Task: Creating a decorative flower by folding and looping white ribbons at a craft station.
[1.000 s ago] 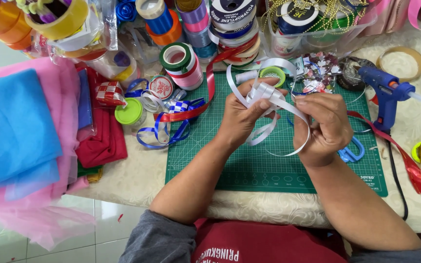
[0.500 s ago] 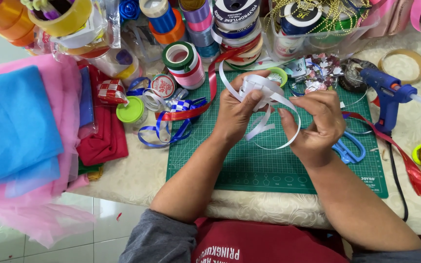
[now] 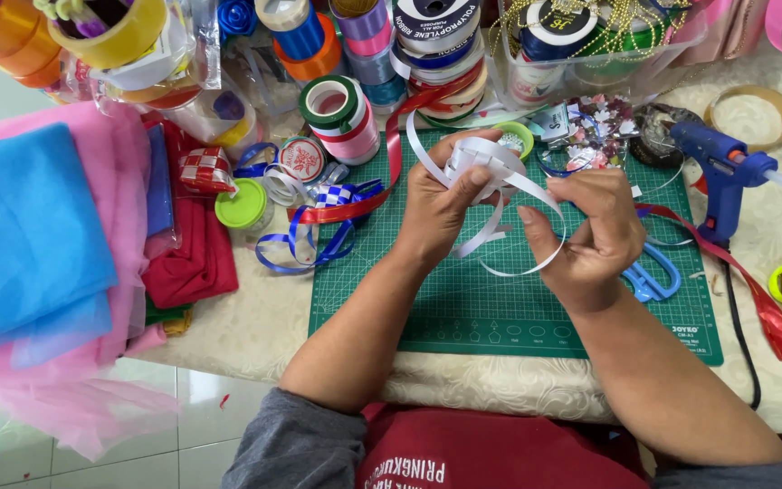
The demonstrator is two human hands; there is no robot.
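Our left hand (image 3: 441, 204) pinches the looped white ribbon (image 3: 486, 172) above the green cutting mat (image 3: 500, 299) while our right hand (image 3: 590, 240) closes on its trailing strand; we judge another loop needs folding in, keeping that pinch firm.

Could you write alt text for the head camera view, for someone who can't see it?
Two bare hands hold loops of white ribbon above a green cutting mat: the left hand grips the bundled loops and the right hand pinches a trailing strand. Around the mat lie ribbon spools, a blue glue gun, blue scissors and folded blue and pink tulle.
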